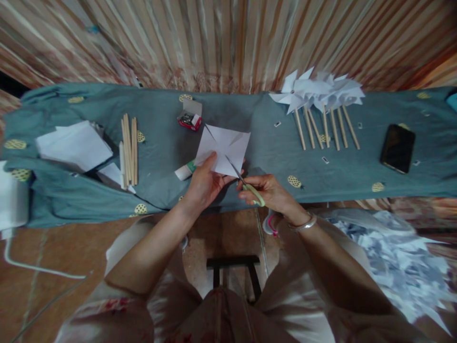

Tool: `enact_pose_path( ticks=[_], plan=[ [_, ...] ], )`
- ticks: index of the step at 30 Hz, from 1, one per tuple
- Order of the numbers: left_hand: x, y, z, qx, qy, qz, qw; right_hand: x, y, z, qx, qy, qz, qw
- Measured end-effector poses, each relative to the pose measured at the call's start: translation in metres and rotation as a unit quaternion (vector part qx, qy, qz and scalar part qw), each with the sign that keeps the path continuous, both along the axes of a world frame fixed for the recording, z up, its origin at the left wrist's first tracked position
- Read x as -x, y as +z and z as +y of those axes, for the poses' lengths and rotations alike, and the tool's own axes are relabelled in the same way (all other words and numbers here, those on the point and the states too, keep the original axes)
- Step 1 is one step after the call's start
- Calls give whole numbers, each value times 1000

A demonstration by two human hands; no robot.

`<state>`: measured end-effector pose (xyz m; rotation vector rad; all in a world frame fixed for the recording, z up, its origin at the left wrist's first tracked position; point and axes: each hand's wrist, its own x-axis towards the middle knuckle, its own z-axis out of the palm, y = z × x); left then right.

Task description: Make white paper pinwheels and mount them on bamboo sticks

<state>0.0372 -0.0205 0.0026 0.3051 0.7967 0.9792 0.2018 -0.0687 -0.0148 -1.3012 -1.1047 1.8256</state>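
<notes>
1. Pinching a white paper square (225,146), fingers of left hand (203,185) clamp its near edge, above the desk (271,159).
2. Fingers of right hand (273,193) wrap green-handled scissors (251,189); blades meet the paper just beside the left thumb.

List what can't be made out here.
Head view only.
scissors: handles mostly hidden inside right hand.
paper square: lower corner covered by left hand.
white tube: one end hidden behind left hand.
red box: contents too small to identify.
</notes>
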Motion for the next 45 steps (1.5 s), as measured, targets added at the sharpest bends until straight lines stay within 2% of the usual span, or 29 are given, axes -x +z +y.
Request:
enact_pose_path(
  ticks=[3,13,17,20,22,23,25,27,28,30,32,34,45],
  plan=[
    [2,2,2,5,4,2,1000,-3,3,-1,0,9,-8,1000],
    [7,8,9,-6,25,32,999,-30,17,-1,-15,105,-91,990],
    [13,9,13,-13,37,28,999,-42,18,-3,-23,95,-122,988],
    [15,7,14,-15,36,24,999,-52,13,-4,-87,62,-187,977],
    [14,4,12,-15,21,30,999,-57,8,-3,-161,8,-304,939],
    [12,2,10,-15,11,33,999,-58,6,-2,-198,-23,-381,903],
    [7,-2,6,-12,-10,34,999,-57,4,0,-250,-62,-522,813],
    [0,-7,2,-4,-32,33,999,-54,4,3,-262,-62,-620,737],
    [-3,-9,0,1,-42,34,999,-52,4,5,-258,-54,-653,710],
    [-9,-11,-3,9,-61,38,997,-48,5,8,-246,-42,-695,674],
    [-14,-13,-5,17,-77,35,996,-45,6,11,-249,-37,-710,658],
    [-17,-14,-6,29,-97,20,995,-43,7,14,-260,-31,-711,652],
    [-18,-8,-13,74,-122,-44,989,-33,7,31,-256,-36,-702,663]
  ],
)
